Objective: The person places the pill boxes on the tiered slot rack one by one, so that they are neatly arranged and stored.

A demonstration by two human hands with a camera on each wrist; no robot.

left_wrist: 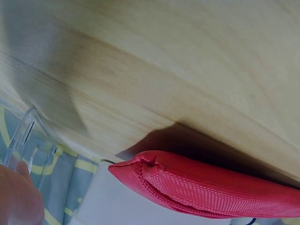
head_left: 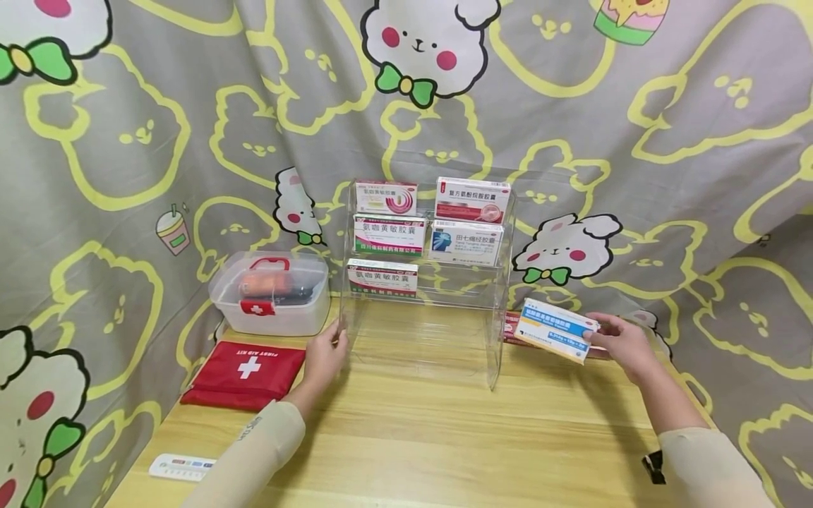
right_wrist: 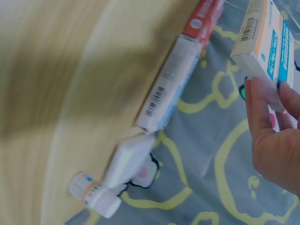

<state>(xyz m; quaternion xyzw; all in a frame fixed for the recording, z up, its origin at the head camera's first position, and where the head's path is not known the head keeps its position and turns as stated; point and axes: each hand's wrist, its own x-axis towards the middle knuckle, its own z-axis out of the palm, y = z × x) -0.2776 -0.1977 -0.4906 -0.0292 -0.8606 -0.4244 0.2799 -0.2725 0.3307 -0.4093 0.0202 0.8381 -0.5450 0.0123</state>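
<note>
In the head view, my right hand (head_left: 625,347) pinches one end of a white, blue and orange medicine box (head_left: 551,330), held tilted to the right of a clear display rack (head_left: 497,335). In the right wrist view, the thumb lies on the front of the box and the other fingers behind it. My left hand (head_left: 325,358) holds the rack's left side panel near its lower part. On the rack, several medicine boxes stand in tiers: two on the top one, two on the middle one, and a red-and-green-edged box (head_left: 382,279) at the left below.
A clear first aid box (head_left: 298,310) and a red first aid pouch (head_left: 248,388) lie left. A white thermometer-like strip (head_left: 181,467) is nearer. Behind my right hand lie a red box (right_wrist: 202,21), a white box (right_wrist: 171,84) and a small bottle (right_wrist: 96,193). Patterned curtains surround the table.
</note>
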